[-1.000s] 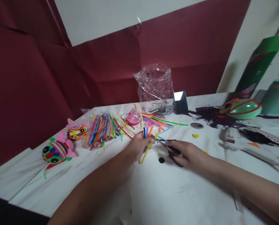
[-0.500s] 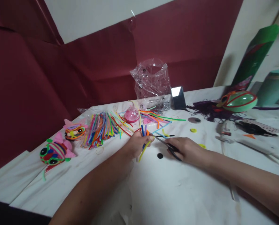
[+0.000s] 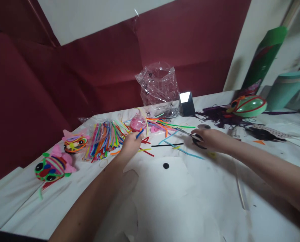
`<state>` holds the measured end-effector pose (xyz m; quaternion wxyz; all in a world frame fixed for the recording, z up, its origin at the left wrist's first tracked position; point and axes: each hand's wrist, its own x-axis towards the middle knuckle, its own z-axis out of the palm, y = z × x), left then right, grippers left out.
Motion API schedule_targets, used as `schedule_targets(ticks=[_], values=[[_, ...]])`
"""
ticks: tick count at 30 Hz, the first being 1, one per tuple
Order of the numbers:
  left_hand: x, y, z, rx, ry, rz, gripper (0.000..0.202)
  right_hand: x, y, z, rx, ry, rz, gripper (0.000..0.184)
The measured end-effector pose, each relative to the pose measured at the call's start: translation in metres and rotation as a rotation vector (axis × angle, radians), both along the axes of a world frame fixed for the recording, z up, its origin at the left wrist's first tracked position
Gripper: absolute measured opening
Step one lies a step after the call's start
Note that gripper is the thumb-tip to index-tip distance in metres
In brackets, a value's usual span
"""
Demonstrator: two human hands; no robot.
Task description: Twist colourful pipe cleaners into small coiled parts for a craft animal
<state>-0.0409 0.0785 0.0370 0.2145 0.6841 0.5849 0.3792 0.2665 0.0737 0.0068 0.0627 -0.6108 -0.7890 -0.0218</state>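
Note:
My left hand (image 3: 132, 145) is closed, with a short blue pipe cleaner (image 3: 140, 133) poking up from its fingers. An orange piece (image 3: 115, 152) and a yellow piece (image 3: 145, 150) show at either side of it; I cannot tell whether they are held. My right hand (image 3: 213, 139) grips black-handled scissors (image 3: 199, 137), whose blades point left over loose pipe cleaners. Between the hands lie a black pipe cleaner (image 3: 167, 145), a light blue one (image 3: 191, 154) and bent red pieces (image 3: 146, 140). A clear pink ball (image 3: 138, 123) sits just beyond my left hand.
Two decorated fish (image 3: 52, 167) (image 3: 75, 143) stand left of the bagged pipe cleaner bundle (image 3: 103, 139). At the back are a crinkled clear bag (image 3: 158, 85) and a phone (image 3: 187, 104). Rightward lie a green balloon-like ornament (image 3: 252, 106), a teal bin (image 3: 287, 90) and a black disc (image 3: 166, 166).
My hands have moved apart: the left went left and forward, the right lifted away with the scissors. The multicoloured strips held upright in my left hand no longer show there, except blue.

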Motion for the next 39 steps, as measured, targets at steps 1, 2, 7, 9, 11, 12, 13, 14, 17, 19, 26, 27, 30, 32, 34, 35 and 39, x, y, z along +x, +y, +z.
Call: schedule_targets(ticks=[1, 2, 7, 9, 11, 12, 13, 14, 17, 19, 26, 27, 30, 32, 34, 35, 39], values=[[0.000, 0.000, -0.002, 0.030, 0.058, -0.041, 0.023, 0.005, 0.003, -0.001, -0.011, -0.015, -0.033, 0.035], [0.001, -0.001, -0.003, 0.043, 0.117, -0.093, 0.025, 0.008, 0.006, -0.003, -0.028, -0.027, -0.053, 0.033], [0.010, -0.010, -0.009, -0.092, 0.177, -0.221, 0.027, 0.019, 0.010, -0.006, -0.154, -0.017, 0.005, 0.016], [0.014, -0.014, -0.007, -0.128, 0.107, -0.195, 0.025, 0.023, 0.009, -0.001, -0.215, -0.001, 0.059, 0.014], [0.017, -0.018, -0.001, -0.146, 0.036, -0.163, 0.024, 0.026, 0.005, 0.006, -0.243, 0.015, 0.110, 0.014], [0.018, -0.020, 0.002, -0.140, 0.006, -0.152, 0.024, 0.025, 0.003, 0.010, -0.228, 0.022, 0.120, 0.014], [0.019, -0.022, 0.006, -0.125, -0.019, -0.152, 0.023, 0.021, 0.000, 0.013, -0.200, 0.024, 0.116, 0.016], [0.020, -0.023, 0.009, -0.103, -0.041, -0.158, 0.023, 0.015, -0.003, 0.015, -0.152, 0.033, 0.115, 0.019], [0.022, -0.028, 0.014, -0.059, -0.071, -0.201, 0.017, -0.016, -0.011, 0.007, 0.061, 0.146, 0.234, 0.026], [0.021, -0.031, 0.015, -0.090, -0.059, -0.217, 0.014, -0.038, -0.014, -0.005, 0.160, 0.235, 0.351, 0.024], [0.005, -0.035, 0.014, -0.166, -0.333, -0.159, 0.011, -0.049, -0.012, -0.024, 0.152, 0.433, 0.291, 0.022], [0.005, -0.037, 0.014, -0.175, -0.351, -0.149, 0.011, -0.047, -0.012, -0.020, 0.129, 0.481, 0.270, 0.022], [0.012, -0.046, 0.011, -0.233, -0.316, -0.151, 0.009, -0.049, -0.019, -0.006, -0.025, 0.662, 0.281, 0.025], [0.021, -0.054, 0.006, -0.273, -0.268, -0.212, 0.008, -0.061, -0.031, 0.004, -0.193, 0.855, 0.326, 0.026], [0.029, -0.063, 0.001, -0.272, -0.258, -0.304, 0.012, -0.079, -0.046, 0.011, -0.276, 0.965, 0.341, 0.026], [0.033, -0.067, -0.002, -0.278, -0.261, -0.339, 0.014, -0.087, -0.053, 0.013, -0.260, 0.954, 0.336, 0.024], [0.036, -0.077, -0.008, -0.263, -0.316, -0.328, 0.016, -0.110, -0.072, 0.018, -0.067, 0.824, 0.354, 0.014]])
